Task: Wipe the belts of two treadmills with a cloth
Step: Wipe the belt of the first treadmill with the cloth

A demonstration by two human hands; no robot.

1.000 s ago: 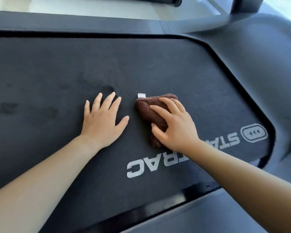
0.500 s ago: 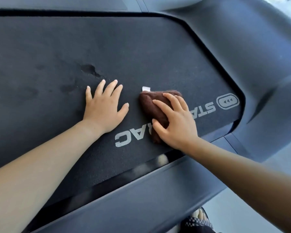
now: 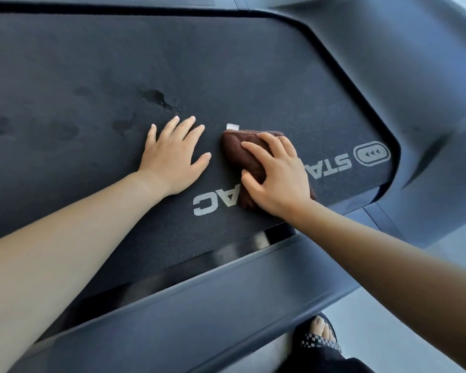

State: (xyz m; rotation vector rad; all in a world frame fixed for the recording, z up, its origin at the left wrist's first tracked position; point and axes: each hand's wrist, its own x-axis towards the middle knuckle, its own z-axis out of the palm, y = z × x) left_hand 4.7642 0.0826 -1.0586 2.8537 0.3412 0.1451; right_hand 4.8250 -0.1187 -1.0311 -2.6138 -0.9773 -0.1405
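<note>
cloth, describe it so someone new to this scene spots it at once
On the wide dark treadmill belt, find the white lettering near its right end. A bunched cloth lies across it, gripped by the right hand. It is the only brown thing there, with a small white tag at its far edge.

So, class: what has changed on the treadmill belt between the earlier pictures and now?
The right hand slid the brown cloth toward the near edge of the belt, onto the white logo, hiding its middle letters. The left hand shifted the same way. Unchanged: the right hand grips the cloth, the left lies flat.
</note>
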